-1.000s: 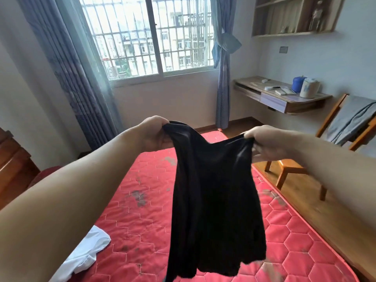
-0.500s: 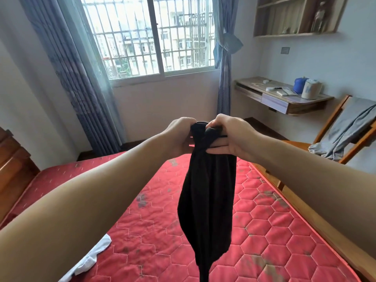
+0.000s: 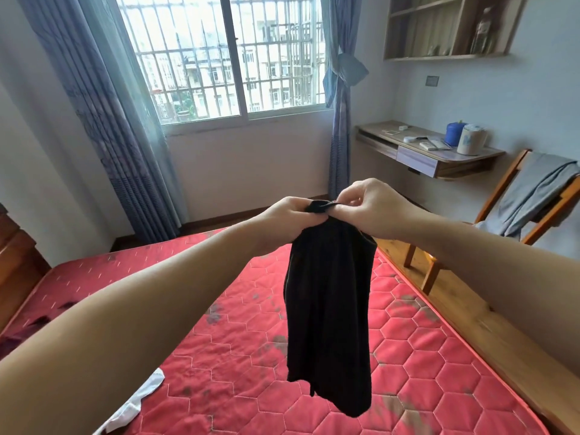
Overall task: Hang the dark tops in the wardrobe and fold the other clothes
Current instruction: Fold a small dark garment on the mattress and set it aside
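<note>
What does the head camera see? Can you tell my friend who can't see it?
Two hands, left hand and right hand, hold a black top bunched together above a red mattress. A white garment lies on the mattress.

Two hands (image 3: 329, 215), one black top (image 3: 329, 309), one white garment (image 3: 131, 406), one chair (image 3: 502, 221).

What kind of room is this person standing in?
Most likely a bedroom in a home. A bed with a bare red quilted mattress fills the foreground, a barred window has blue curtains, and a wall-mounted desk stands beside a wooden chair.
</note>
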A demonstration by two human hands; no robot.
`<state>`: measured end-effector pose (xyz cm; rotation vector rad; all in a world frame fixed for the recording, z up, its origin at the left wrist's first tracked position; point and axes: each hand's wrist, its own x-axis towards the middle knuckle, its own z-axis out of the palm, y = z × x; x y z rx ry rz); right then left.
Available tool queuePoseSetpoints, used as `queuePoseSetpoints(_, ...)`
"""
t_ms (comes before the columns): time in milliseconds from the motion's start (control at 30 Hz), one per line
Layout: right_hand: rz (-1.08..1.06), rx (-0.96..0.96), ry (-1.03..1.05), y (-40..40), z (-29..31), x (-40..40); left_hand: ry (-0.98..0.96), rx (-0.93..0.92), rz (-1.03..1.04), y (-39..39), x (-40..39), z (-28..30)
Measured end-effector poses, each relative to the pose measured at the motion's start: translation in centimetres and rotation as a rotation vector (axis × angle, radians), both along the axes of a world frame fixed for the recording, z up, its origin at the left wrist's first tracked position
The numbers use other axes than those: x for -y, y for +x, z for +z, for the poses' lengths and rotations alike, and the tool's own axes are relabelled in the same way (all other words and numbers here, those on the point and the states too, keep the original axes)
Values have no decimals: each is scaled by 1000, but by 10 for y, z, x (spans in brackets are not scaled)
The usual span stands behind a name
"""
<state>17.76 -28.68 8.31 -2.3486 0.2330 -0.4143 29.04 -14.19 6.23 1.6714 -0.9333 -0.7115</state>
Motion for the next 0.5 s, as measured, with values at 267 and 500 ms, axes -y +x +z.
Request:
queuePoseSetpoints(267,122,-531,-522,-4,-55,12,11,82,-70,9,-14,4)
queuePoseSetpoints(500,129,-513,-405,-3,-29,36,166,245,7,35,-42,-11)
